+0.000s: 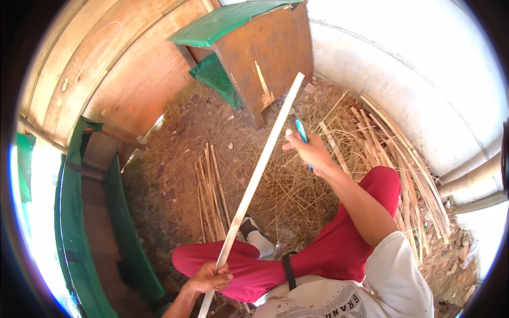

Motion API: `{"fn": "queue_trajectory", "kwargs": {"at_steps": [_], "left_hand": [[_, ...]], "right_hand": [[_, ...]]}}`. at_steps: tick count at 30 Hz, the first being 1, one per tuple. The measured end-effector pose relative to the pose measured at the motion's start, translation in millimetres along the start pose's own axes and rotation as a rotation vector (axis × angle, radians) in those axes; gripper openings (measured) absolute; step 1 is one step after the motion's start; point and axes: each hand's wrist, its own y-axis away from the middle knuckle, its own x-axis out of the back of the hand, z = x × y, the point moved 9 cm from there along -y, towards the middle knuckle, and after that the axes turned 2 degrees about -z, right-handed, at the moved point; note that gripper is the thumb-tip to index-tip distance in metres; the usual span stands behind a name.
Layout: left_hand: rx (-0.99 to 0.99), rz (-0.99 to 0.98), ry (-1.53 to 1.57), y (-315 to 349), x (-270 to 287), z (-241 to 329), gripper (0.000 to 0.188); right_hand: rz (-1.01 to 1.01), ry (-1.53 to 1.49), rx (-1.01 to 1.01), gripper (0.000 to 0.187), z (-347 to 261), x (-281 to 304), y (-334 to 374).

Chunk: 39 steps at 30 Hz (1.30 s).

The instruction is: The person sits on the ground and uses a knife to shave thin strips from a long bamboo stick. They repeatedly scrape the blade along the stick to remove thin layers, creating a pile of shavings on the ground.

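A long, pale bamboo strip (262,159) slants up across the middle of the head view, from the lower edge toward the brown cabinet. My left hand (209,277) is closed around its lower part, above my left thigh. Right of the strip, my right hand (314,152) holds a blue cutter knife (301,131), its body pointing upward between thumb and fingers. I cannot make out the knife's blade. The right hand and knife are apart from the strip.
Thin strips (209,185) lie on the dirt floor ahead of my left knee. Shavings (286,196) cover the ground between my legs. Longer bamboo strips (419,175) are piled at right. A brown cabinet (265,53) with green covering stands ahead; a green-covered wooden frame (79,228) stands left.
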Motion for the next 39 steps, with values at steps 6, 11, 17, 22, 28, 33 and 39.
{"fn": "queue_trajectory", "kwargs": {"at_steps": [6, 11, 17, 22, 28, 33, 39], "left_hand": [[-0.327, 0.477, -1.038, -3.7, -7.4, 84.5, 0.018], [-0.660, 1.078, -1.526, 15.0, -12.2, 144.3, 0.015], [-0.817, 1.283, -1.537, 9.2, 3.6, 195.3, 0.022], [-0.899, 1.375, -1.455, -6.3, 36.3, 228.6, 0.021], [-1.009, 1.507, -1.394, -28.5, 74.0, 226.7, 0.022], [-1.120, 1.557, -1.338, -30.9, 71.7, 211.4, 0.027], [-1.334, 1.666, -1.189, -19.3, 64.1, 203.8, 0.041]], "right_hand": [[-0.020, -0.292, 0.042, 0.050, -25.7, 4.0, 16.9], [0.088, -0.370, 0.038, 0.032, -33.1, 27.3, 15.0], [0.061, -0.522, 0.014, 0.029, -33.4, 40.5, 7.5], [0.014, -0.502, -0.007, 0.034, -30.1, 40.8, 0.8], [-0.078, -0.605, -0.061, 0.037, -31.5, 27.4, 2.5], [-0.118, -0.635, -0.022, 0.029, -34.5, 21.3, 0.2], [-0.084, -0.675, 0.045, 0.016, -37.2, 17.3, 1.8]]}}
